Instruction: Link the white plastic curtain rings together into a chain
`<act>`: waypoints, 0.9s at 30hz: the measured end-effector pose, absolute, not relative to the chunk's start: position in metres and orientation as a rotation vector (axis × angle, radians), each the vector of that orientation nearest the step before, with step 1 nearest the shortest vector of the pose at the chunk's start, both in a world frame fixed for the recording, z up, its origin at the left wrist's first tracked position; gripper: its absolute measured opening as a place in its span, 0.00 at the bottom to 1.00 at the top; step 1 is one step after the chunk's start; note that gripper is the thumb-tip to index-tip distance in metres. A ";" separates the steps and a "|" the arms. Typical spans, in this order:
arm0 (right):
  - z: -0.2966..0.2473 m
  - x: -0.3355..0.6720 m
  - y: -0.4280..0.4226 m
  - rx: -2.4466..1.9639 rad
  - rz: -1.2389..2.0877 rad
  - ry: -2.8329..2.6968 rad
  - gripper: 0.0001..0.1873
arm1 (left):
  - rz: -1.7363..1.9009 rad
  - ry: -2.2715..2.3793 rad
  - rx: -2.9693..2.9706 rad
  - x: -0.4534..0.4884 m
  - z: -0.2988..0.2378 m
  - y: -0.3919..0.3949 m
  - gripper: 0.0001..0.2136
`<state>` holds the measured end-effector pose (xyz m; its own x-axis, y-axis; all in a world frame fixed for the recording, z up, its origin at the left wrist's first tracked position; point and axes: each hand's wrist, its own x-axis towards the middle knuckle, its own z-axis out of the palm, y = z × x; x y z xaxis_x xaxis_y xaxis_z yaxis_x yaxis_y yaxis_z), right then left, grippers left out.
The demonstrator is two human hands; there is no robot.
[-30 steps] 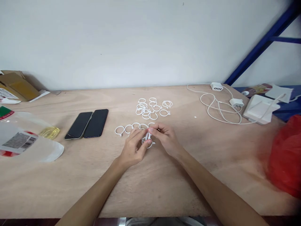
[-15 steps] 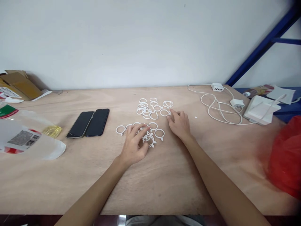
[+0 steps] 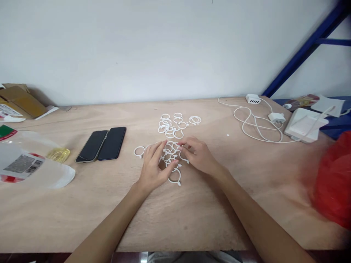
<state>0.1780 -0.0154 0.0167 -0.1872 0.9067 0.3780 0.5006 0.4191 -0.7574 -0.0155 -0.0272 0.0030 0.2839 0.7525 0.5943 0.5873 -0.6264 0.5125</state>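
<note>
Small white plastic rings, each with a little tab, lie on the wooden table in two loose groups. Over the nearer group is my left hand [image 3: 154, 167], its fingers stretched out and its thumb apart, partly covering several rings. My right hand [image 3: 199, 155] is at the right side of this group, thumb and fingers pinched on a white ring [image 3: 175, 145] among the others. One ring [image 3: 179, 183] lies nearest me, below my left thumb. The farther group of rings [image 3: 170, 130] sits beyond both hands, with a couple of overlapping rings [image 3: 195, 120] to its right.
Two dark phones [image 3: 112, 143] lie side by side at left, near a clear plastic bag [image 3: 59, 175] and a yellow coil [image 3: 59, 155]. A cardboard box [image 3: 23, 100] stands back left. White cables, a charger hub [image 3: 253, 99] and a red bag [image 3: 334, 182] are at right.
My right hand has moved left and nearer with a ring from the farther group to the nearer rings. A ring in the nearer group has shifted toward me. My left hand's thumb has spread.
</note>
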 end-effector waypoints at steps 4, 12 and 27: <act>0.029 0.164 -0.027 -1.154 0.742 -1.777 0.07 | 1.259 1.273 2.260 -0.016 0.000 -0.025 0.22; 0.022 0.162 -0.025 -1.134 0.937 -1.556 0.08 | 1.169 1.175 2.116 -0.016 0.004 -0.025 0.15; 0.017 0.154 -0.024 -1.037 1.063 -1.461 0.07 | 1.102 1.156 2.101 -0.019 0.010 -0.026 0.15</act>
